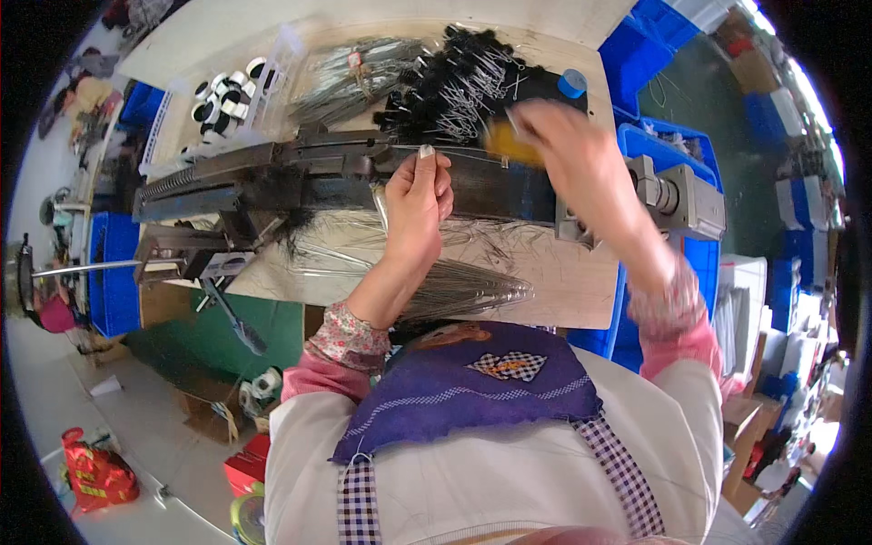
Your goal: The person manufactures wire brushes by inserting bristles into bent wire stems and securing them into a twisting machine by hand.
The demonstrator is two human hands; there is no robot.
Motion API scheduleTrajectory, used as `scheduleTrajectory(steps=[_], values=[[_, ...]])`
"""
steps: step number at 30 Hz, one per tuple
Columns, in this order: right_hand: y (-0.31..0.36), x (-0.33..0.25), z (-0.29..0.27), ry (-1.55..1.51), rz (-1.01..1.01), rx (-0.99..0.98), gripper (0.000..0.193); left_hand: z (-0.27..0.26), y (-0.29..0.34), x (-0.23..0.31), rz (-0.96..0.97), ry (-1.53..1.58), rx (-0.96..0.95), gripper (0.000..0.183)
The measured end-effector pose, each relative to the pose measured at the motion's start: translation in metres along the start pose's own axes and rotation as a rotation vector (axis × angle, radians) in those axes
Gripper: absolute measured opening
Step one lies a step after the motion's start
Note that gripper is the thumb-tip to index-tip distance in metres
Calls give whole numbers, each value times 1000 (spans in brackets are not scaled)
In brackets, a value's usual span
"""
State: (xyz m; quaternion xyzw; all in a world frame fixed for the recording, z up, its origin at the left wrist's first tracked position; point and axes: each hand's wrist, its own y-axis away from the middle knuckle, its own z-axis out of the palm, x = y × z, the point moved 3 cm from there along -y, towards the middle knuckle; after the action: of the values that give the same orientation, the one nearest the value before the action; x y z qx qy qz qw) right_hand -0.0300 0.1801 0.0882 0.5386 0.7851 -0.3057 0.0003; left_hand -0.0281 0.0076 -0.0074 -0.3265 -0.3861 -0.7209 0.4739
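Pale wood makes up the table (pixel 581 282) before me, and across it lies the long dark metal machine (pixel 509 186). Beyond that sits a heap of black brushes (pixel 472 77) with wire stems; on my side, a wire bundle (pixel 472 289) lies on the wood. My 2 hands are over the machine. The right hand (pixel 581 150) is blurred, its fingers bent at a yellow thing (pixel 510 143); I cannot tell whether they grip it. My left hand (pixel 416 204) is curled closed, thumb and finger pinching a thin wire (pixel 468 153) above the machine's far edge.
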Motion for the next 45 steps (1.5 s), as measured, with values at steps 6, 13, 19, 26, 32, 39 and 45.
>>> scheduleTrajectory(steps=[6, 13, 19, 26, 32, 39, 45], values=[[-19, -5, 53, -256, -54, -424, 22, 9, 7, -5, -66, 63, -7, 23], [-29, 7, 47, -714, 336, -571, 25, 6, 6, -3, -48, 89, -3, 28], [-37, 16, 51, -796, 441, -781, 31, 24, 0, -4, -48, 258, -248, 62], [-33, -3, 8, 144, -142, -261, 33, 13, 0, 20, -260, 771, -274, 85], [-14, -44, 33, -128, -156, -64, 28, 8, 7, 13, -230, 797, -248, 82], [-27, -21, 42, -169, -59, -145, 14, 5, 12, 19, -88, 705, -189, 79], [-24, -25, 33, -70, -169, -112, 13, 5, 9, 30, -116, 665, -238, 74]])
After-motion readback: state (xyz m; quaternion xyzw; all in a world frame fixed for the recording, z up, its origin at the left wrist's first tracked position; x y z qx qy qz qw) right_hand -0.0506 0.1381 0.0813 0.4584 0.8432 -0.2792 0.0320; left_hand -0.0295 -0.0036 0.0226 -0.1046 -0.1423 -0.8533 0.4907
